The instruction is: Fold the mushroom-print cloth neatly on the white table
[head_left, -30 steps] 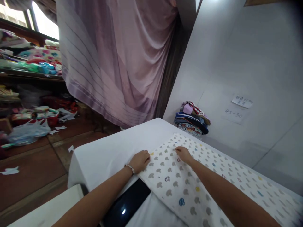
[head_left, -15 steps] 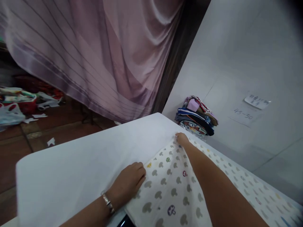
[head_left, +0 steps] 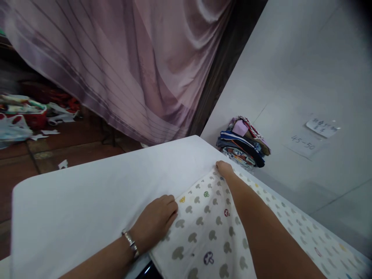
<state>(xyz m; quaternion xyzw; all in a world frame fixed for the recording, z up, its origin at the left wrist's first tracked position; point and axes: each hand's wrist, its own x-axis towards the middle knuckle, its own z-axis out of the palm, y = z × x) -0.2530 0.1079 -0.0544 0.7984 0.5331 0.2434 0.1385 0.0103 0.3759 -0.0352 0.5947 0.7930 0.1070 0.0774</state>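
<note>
A white fabric printed with grey mushroom shapes and a few coloured ones (head_left: pixel 203 223) lies over the white table (head_left: pixel 95 186). My left hand (head_left: pixel 158 217), with a silver bracelet at the wrist, has its fingers curled on the fabric's left edge. Farther off, my right hand (head_left: pixel 224 169) pinches the far corner of the same fabric near the table's right side. More of the fabric stretches along the wall under and beyond my right arm. Below my left wrist a shiny black object (head_left: pixel 149 271) shows in part; its kind is hidden.
A stack of folded cloths (head_left: pixel 242 141) stands by the wall at the table's far right. Handwritten paper notes (head_left: pixel 321 127) are stuck to the wall. A pink curtain (head_left: pixel 139 69) hangs behind the table. On the floor at left are a red basket (head_left: pixel 39 118), a plastic bag (head_left: pixel 14 130) and paper scraps.
The view has shifted slightly. Both hands keep their hold on the fabric, in nearly the same places.
</note>
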